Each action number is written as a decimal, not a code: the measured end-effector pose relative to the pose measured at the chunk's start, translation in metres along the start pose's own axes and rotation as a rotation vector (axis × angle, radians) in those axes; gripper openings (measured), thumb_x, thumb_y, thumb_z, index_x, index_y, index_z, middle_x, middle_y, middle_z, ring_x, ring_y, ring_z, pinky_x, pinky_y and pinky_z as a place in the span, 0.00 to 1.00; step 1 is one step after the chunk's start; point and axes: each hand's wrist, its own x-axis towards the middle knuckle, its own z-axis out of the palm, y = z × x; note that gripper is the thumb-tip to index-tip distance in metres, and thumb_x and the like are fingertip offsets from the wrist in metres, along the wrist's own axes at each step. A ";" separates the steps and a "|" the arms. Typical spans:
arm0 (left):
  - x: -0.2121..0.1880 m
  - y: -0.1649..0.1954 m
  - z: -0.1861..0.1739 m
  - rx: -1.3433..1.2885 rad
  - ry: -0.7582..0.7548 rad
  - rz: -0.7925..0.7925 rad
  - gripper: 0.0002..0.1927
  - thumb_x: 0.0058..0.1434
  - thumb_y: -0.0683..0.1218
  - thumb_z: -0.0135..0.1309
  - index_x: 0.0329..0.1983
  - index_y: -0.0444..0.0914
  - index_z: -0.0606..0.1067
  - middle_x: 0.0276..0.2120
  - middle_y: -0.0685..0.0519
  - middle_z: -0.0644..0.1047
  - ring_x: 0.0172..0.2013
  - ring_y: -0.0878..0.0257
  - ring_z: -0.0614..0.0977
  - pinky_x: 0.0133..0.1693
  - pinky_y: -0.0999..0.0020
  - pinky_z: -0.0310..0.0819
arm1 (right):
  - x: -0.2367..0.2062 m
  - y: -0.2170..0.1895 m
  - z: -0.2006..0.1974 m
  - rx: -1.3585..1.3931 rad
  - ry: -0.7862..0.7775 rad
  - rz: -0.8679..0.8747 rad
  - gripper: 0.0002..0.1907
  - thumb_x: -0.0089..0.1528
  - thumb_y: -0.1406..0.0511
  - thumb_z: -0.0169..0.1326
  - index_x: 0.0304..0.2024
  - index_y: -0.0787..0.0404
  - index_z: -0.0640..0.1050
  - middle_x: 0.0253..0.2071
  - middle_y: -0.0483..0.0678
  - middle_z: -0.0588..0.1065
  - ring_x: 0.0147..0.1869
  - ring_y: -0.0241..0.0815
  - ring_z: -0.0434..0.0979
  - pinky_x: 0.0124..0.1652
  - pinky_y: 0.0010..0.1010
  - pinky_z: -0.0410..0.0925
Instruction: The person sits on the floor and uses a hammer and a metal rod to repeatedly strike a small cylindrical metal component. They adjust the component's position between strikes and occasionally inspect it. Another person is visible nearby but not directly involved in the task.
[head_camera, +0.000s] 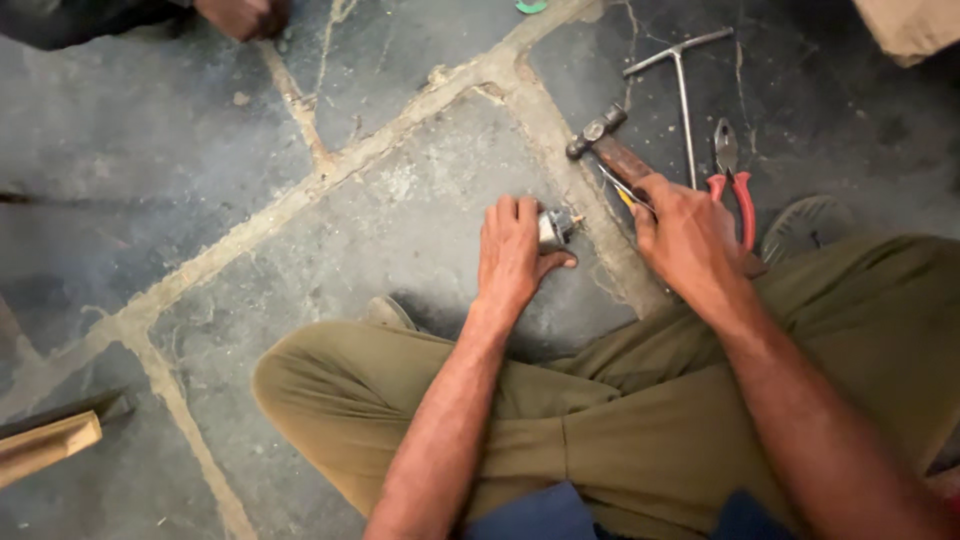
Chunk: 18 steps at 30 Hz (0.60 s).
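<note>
I sit cross-legged on a stone floor in olive trousers. My left hand (512, 252) presses a small grey metal part (556, 226) against the floor, fingers curled over it. My right hand (685, 232) rests on the wooden handle of a hammer (603, 142), whose steel head points up-left. A thin yellow-tipped tool (622, 192) also sticks out from under that hand; which of the two it grips is unclear.
Red-handled pliers (735, 185) and a T-shaped metal wrench (683, 92) lie just beyond my right hand. A sandal (810, 222) sits by my right knee. Another person's hand (243, 15) is at the top left. A wooden piece (45, 445) lies at the lower left.
</note>
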 end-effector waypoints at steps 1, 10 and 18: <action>0.000 0.000 0.000 -0.014 -0.015 -0.017 0.41 0.32 0.52 0.77 0.49 0.36 0.72 0.45 0.43 0.71 0.48 0.43 0.72 0.48 0.50 0.68 | -0.001 -0.002 -0.004 0.011 0.046 -0.062 0.12 0.65 0.66 0.55 0.50 0.62 0.78 0.43 0.61 0.79 0.46 0.65 0.79 0.44 0.52 0.70; -0.005 0.007 -0.021 -0.142 -0.175 -0.117 0.39 0.35 0.47 0.78 0.49 0.35 0.70 0.47 0.41 0.71 0.50 0.42 0.71 0.51 0.52 0.67 | 0.000 -0.004 -0.016 0.153 0.125 -0.136 0.09 0.63 0.70 0.59 0.46 0.65 0.78 0.43 0.58 0.78 0.45 0.60 0.79 0.44 0.46 0.70; -0.001 0.019 -0.032 -0.141 -0.288 -0.162 0.40 0.33 0.46 0.78 0.47 0.36 0.68 0.46 0.43 0.71 0.47 0.42 0.72 0.48 0.52 0.68 | 0.004 -0.016 -0.024 0.431 0.163 -0.099 0.07 0.67 0.68 0.62 0.44 0.66 0.80 0.38 0.52 0.79 0.34 0.39 0.79 0.33 0.29 0.69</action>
